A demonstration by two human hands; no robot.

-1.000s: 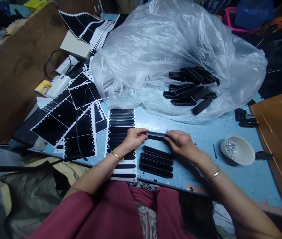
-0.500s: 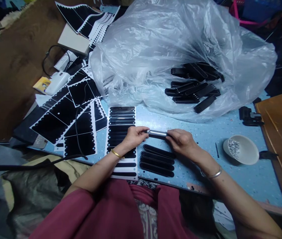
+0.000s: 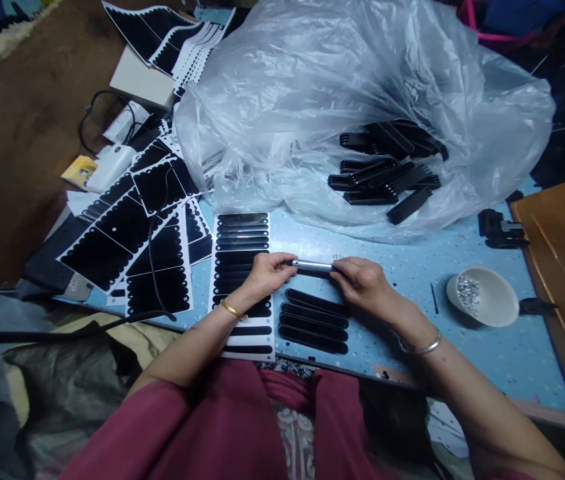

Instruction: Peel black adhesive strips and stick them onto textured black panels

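Holding shiny strip by ends, left hand, right hand pinched closed; black strips nearby

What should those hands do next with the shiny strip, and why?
Perhaps the right hand should stroke gently along the shiny strip to smooth it. The left hand pinches the other end, so it could keep it steady, and the strip's middle is uncovered. White gaps on the sheet nearby hint that stickers were peeled off.
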